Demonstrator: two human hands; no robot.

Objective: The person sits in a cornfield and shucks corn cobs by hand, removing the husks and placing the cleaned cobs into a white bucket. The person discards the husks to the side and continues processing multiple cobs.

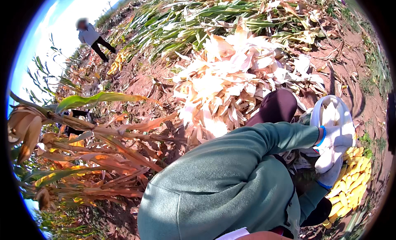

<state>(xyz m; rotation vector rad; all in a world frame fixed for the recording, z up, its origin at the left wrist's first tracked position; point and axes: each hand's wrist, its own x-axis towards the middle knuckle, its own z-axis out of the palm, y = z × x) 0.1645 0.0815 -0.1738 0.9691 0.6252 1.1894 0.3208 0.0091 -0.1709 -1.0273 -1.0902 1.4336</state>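
Note:
Both my hands are at the right side, in white work gloves with blue cuffs, close together beside a heap of bare yellow corn cobs. My left hand (pixel 339 137) reaches across from a green sleeve, its fingers curled. Just below it my right hand (pixel 332 174) is bent inward, partly hidden by its own wrist. Both hands look closed around something pale between them, which blends with the gloves. Above the left hand a rounded whitish thing (pixel 330 108) with pale strips shows; I cannot tell its kind. The yellow corn cobs (pixel 348 184) lie right under and beside the gloves.
A large pile of pale corn husks (pixel 231 83) lies in front of my dark-clothed knee (pixel 280 104). Dry corn stalks (pixel 103 137) stick out at the left. Cut green stalks (pixel 198 23) lie beyond. A person (pixel 93 37) stands far left near another cob heap (pixel 117 63).

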